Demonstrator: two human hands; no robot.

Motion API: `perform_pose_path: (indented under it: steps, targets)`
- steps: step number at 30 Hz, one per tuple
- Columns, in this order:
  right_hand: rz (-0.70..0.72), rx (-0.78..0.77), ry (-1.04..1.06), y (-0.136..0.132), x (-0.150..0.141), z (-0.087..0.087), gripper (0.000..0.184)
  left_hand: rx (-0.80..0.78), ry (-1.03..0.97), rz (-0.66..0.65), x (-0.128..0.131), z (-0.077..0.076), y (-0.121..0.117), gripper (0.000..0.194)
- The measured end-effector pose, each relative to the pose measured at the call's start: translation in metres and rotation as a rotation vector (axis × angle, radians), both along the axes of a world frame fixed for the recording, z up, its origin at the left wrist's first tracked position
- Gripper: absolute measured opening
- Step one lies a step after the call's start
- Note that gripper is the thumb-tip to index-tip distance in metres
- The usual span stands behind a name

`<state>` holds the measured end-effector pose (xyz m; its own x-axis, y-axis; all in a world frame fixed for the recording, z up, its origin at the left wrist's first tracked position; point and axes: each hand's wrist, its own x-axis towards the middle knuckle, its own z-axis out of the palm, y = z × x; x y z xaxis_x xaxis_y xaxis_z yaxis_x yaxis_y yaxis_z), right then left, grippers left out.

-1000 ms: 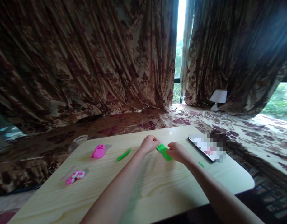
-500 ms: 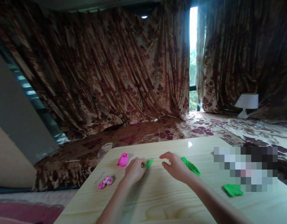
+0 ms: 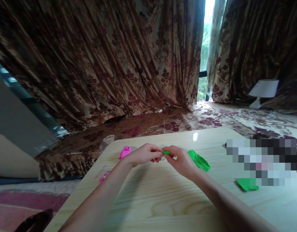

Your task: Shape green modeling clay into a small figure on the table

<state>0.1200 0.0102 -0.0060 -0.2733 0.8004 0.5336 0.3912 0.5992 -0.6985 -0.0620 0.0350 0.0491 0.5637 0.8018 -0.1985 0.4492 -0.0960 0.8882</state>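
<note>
A small strip of green modelling clay [image 3: 166,152] is pinched between my two hands above the wooden table. My left hand [image 3: 146,153] grips its left end with fingers closed. On its right end are the closed thumb and fingertips of my right hand [image 3: 181,159]. Just right of that hand lies a larger flattened green clay piece [image 3: 199,160]. A pink clay lump [image 3: 125,152] sits left of my left hand. The pink-and-white clay piece [image 3: 104,177] is partly covered by my left forearm.
Another green clay piece [image 3: 247,184] lies at the right of the pale wooden table [image 3: 163,199], beside a blurred-out area. A clear plastic container [image 3: 107,142] stands past the far left corner. Behind are a cloth-covered ledge, curtains and a white lamp [image 3: 263,91].
My left hand has lifted the green strip and moved right. My right hand has closed on its other end. The view has tilted down slightly.
</note>
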Motion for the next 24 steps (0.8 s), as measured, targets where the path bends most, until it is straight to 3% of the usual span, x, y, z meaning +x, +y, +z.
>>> perform_pose_path:
  steps: [4, 7, 16, 21, 24]
  targets:
    - [-0.014, 0.007, -0.087, 0.002, 0.012, -0.006, 0.021, -0.107, -0.15, 0.01, 0.015, -0.028, 0.005, 0.029]
    - [-0.04, 0.012, -0.145, 0.003, 0.016, -0.006, 0.018, -0.092, -0.221, 0.066, 0.019, -0.042, 0.005, 0.028]
    - [-0.078, -0.039, -0.172, 0.001, 0.004, -0.012, 0.016, -0.205, -0.291, 0.101, 0.01, -0.04, -0.002, 0.025]
    - [-0.148, -0.005, -0.066, 0.005, 0.006, -0.012, 0.014, -0.187, -0.252, 0.169, 0.01, -0.046, 0.0, 0.022]
    - [-0.25, 0.01, 0.114, 0.013, 0.017, -0.005, 0.011, -0.169, -0.186, 0.279, 0.006, -0.048, 0.004, 0.022]
